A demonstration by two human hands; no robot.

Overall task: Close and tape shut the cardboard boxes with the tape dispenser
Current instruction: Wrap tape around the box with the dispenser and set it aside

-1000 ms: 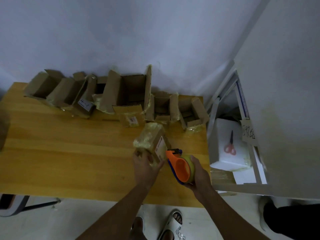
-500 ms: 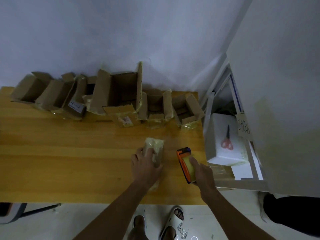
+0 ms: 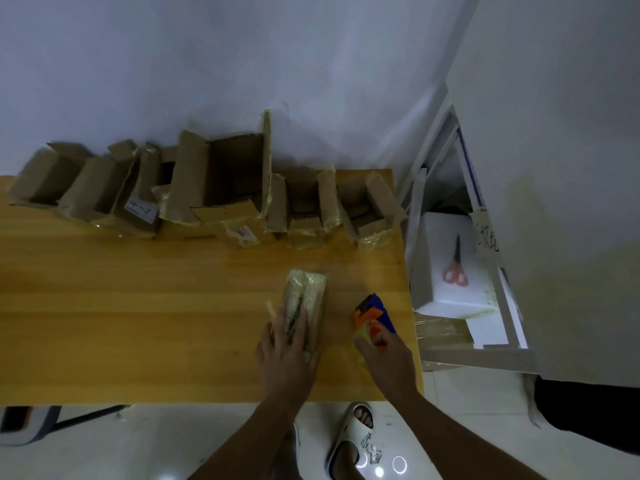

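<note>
Tape dispenser (image 3: 371,315) and small box (image 3: 304,303) lie side by side on the bench (image 3: 138,323), the dispenser just to the right of the box, with a strip of bare wood between them. The box's long axis runs away from the person, its far end toward the row of open boxes (image 3: 221,188) by the wall; a dark seam runs along its top between two flaps covered in yellowish tape.

The left hand (image 3: 287,355) rests on the near end of the box with its fingers spread flat, pressing the flaps down. The right hand (image 3: 384,355) grips the dispenser by its handle, fingers curled round it, with the orange and blue head pointing away from the person and roughly parallel to the box.

The coming move likely means bringing the dispenser leftward onto the box and running it along that seam, lengthwise. The right hand is the nearer one for this; the left looks best placed to hold the box.
</note>
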